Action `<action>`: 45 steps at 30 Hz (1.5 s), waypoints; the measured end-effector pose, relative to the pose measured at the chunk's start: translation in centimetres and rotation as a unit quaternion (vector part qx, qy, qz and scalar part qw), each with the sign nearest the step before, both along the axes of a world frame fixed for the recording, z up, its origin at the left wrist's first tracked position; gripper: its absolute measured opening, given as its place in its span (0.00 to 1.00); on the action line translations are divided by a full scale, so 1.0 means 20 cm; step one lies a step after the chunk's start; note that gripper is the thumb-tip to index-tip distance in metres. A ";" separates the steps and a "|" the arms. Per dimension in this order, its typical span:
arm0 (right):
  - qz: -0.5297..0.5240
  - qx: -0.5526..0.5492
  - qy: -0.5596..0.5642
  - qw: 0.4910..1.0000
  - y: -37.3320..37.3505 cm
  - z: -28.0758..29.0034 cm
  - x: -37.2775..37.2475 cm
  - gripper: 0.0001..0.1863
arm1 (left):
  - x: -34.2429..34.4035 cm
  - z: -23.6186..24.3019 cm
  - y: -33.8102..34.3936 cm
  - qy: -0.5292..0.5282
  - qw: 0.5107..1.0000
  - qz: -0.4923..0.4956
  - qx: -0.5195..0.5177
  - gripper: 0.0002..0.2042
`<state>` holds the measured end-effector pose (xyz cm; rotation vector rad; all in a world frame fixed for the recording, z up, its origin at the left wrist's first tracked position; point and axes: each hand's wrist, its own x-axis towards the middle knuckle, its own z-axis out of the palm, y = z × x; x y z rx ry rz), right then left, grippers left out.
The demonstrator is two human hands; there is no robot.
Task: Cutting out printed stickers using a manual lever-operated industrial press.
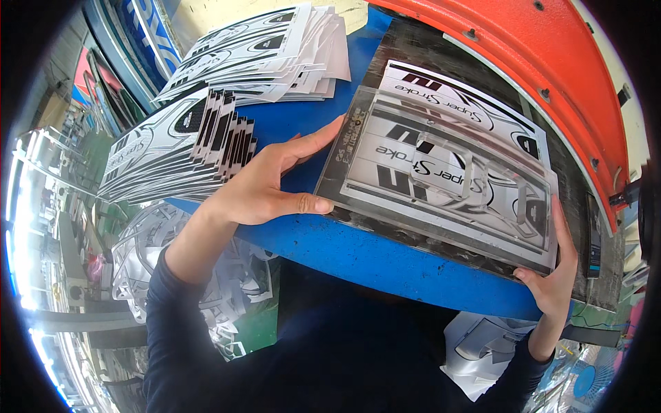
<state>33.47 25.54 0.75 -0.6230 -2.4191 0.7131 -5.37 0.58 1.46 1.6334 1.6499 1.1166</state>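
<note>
A clear rigid plate [337,162] with a raised rectangular frame lies tilted across the work surface before me. My left hand [265,182] grips its left edge, thumb at the near corner and fingers along the side. At the right end, my right hand [556,272] holds the near corner, with its thumb in front and fingers up the side. Through the plate shows a white sheet printed in black and grey; another printed sheet [441,86] sticks out beyond its far edge. Whether the plate rests on the sheets or hovers just above them I cannot tell.
A dark board [599,292] lies on the blue table [358,258]. Stacked printed sheets [330,55] and a fanned pile [158,144] sit at left. A red curved machine part [523,41] arches over the far right. Paper scraps [158,237] hang below the table's left side.
</note>
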 end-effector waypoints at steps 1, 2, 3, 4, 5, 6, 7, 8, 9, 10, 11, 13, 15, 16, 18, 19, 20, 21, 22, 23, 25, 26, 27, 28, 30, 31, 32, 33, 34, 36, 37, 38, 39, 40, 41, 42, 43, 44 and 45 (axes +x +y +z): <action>-0.002 0.004 -0.005 1.000 0.00 0.00 0.00 0.65 | 0.00 0.00 0.00 0.000 1.000 0.001 0.000 0.52; -0.001 0.003 -0.005 1.000 0.00 0.00 0.00 0.65 | 0.00 0.00 0.00 -0.008 1.000 0.001 -0.002 0.52; -0.002 -0.003 -0.002 1.000 0.00 0.00 -0.01 0.65 | 0.01 0.00 0.00 -0.016 1.000 0.002 -0.005 0.53; -0.002 -0.009 0.001 1.000 0.00 0.00 -0.01 0.65 | 0.01 0.01 0.00 -0.016 1.000 0.002 -0.005 0.53; -0.002 -0.009 0.001 1.000 0.00 0.00 -0.01 0.65 | 0.02 0.01 0.00 -0.027 1.000 0.003 0.001 0.53; 0.001 -0.011 0.005 1.000 0.00 -0.01 -0.01 0.64 | 0.02 0.01 0.00 -0.038 0.999 0.003 0.006 0.53; 0.004 -0.013 0.009 1.000 0.00 -0.01 -0.01 0.64 | 0.02 0.01 -0.01 -0.038 0.999 0.004 0.006 0.53; 0.003 -0.013 0.009 1.000 0.00 0.00 0.00 0.64 | 0.02 0.01 -0.01 -0.027 1.000 0.003 0.004 0.53; 0.003 -0.007 0.002 1.000 0.00 0.00 0.00 0.63 | 0.01 0.01 -0.01 -0.016 1.000 0.003 0.002 0.53; 0.003 -0.001 -0.005 1.000 -0.01 0.01 0.01 0.63 | 0.02 0.01 -0.01 -0.017 1.000 0.001 0.003 0.53; -0.002 -0.001 -0.005 1.000 -0.01 0.01 0.02 0.63 | 0.02 0.01 0.00 -0.024 1.000 0.003 -0.007 0.53; -0.001 -0.004 0.008 1.000 -0.03 0.02 0.03 0.62 | 0.03 0.03 0.00 -0.032 0.999 -0.004 -0.015 0.52; -0.009 0.014 -0.008 1.000 -0.03 0.03 0.04 0.61 | 0.05 0.04 0.00 -0.040 0.999 0.002 -0.022 0.48; 0.001 0.029 -0.019 0.999 -0.03 0.04 0.05 0.61 | 0.07 0.06 -0.02 -0.042 0.999 0.012 -0.023 0.49; 0.000 0.051 -0.027 0.998 -0.04 0.05 0.03 0.60 | 0.08 0.05 -0.04 -0.061 0.998 0.024 -0.026 0.50; 0.009 0.039 -0.015 0.999 -0.04 0.04 0.04 0.60 | 0.08 0.03 -0.03 -0.076 0.996 0.028 -0.030 0.51; 0.007 0.048 -0.017 0.999 -0.04 0.04 0.04 0.60 | 0.08 0.03 -0.02 -0.085 0.996 0.000 -0.027 0.51; 0.012 0.055 -0.014 0.998 -0.04 0.05 0.03 0.61 | 0.08 0.04 -0.02 -0.098 0.995 0.013 -0.033 0.51; -0.007 0.058 -0.020 0.998 -0.05 0.05 0.04 0.61 | 0.08 0.03 -0.02 -0.111 0.993 0.028 -0.039 0.52; 0.001 0.058 -0.014 0.998 -0.05 0.05 0.03 0.61 | 0.07 0.03 -0.02 -0.113 0.993 0.016 -0.038 0.52; 0.001 0.059 -0.010 0.998 -0.04 0.05 0.04 0.61 | 0.06 0.02 -0.02 -0.071 0.997 0.034 -0.024 0.53; 0.004 0.064 -0.008 0.998 -0.04 0.05 0.04 0.62 | 0.09 0.03 -0.01 -0.075 0.996 0.039 -0.024 0.54; 0.009 0.069 -0.006 0.998 -0.04 0.04 0.04 0.62 | 0.09 0.03 0.00 -0.075 0.996 0.033 -0.023 0.54; 0.002 0.075 -0.012 0.997 -0.05 0.05 0.04 0.62 | 0.09 0.02 0.00 -0.083 0.996 0.033 -0.020 0.54; -0.002 0.074 -0.014 0.997 -0.05 0.05 0.05 0.62 | 0.10 0.02 0.00 -0.089 0.995 0.034 -0.018 0.54; -0.003 0.073 -0.015 0.997 -0.05 0.05 0.05 0.62 | 0.11 0.03 0.01 -0.091 0.995 0.035 -0.016 0.55; -0.004 0.074 -0.015 0.997 -0.05 0.05 0.05 0.62 | 0.11 0.03 0.01 -0.093 0.995 0.036 -0.013 0.55; -0.007 0.070 -0.016 0.997 -0.06 0.06 0.05 0.62 | 0.11 0.03 0.01 -0.093 0.995 0.035 -0.012 0.55; -0.010 0.067 -0.016 0.998 -0.06 0.06 0.06 0.62 | 0.11 0.03 0.01 -0.088 0.996 0.032 -0.013 0.55; -0.005 0.068 -0.013 0.998 -0.06 0.04 0.05 0.62 | 0.11 0.03 0.00 -0.083 0.996 0.034 -0.015 0.55; -0.002 0.069 -0.011 0.998 -0.05 0.04 0.05 0.63 | 0.11 0.03 0.00 -0.086 0.996 0.036 -0.015 0.55; -0.001 0.070 -0.012 0.997 -0.05 0.04 0.05 0.63 | 0.10 0.03 0.00 -0.091 0.995 0.037 -0.014 0.55; -0.002 0.067 -0.012 0.998 -0.05 0.04 0.04 0.63 | 0.10 0.02 0.00 -0.092 0.995 0.037 -0.013 0.55; -0.002 0.064 -0.013 0.998 -0.06 0.05 0.04 0.63 | 0.10 0.02 0.00 -0.094 0.995 0.037 -0.013 0.55; -0.002 0.064 -0.012 0.998 -0.05 0.05 0.04 0.63 | 0.10 0.02 0.00 -0.095 0.995 0.036 -0.012 0.55; -0.002 0.066 -0.013 0.998 -0.05 0.05 0.04 0.63 | 0.10 0.02 0.00 -0.095 0.995 0.036 -0.012 0.55; -0.003 0.069 -0.013 0.998 -0.05 0.05 0.05 0.63 | 0.09 0.02 0.00 -0.094 0.995 0.034 -0.013 0.55; -0.003 0.069 -0.013 0.998 -0.05 0.05 0.04 0.63 | 0.09 0.02 0.00 -0.092 0.995 0.032 -0.014 0.55; -0.003 0.067 -0.013 0.998 -0.05 0.05 0.04 0.63 | 0.09 0.02 0.00 -0.092 0.995 0.033 -0.013 0.55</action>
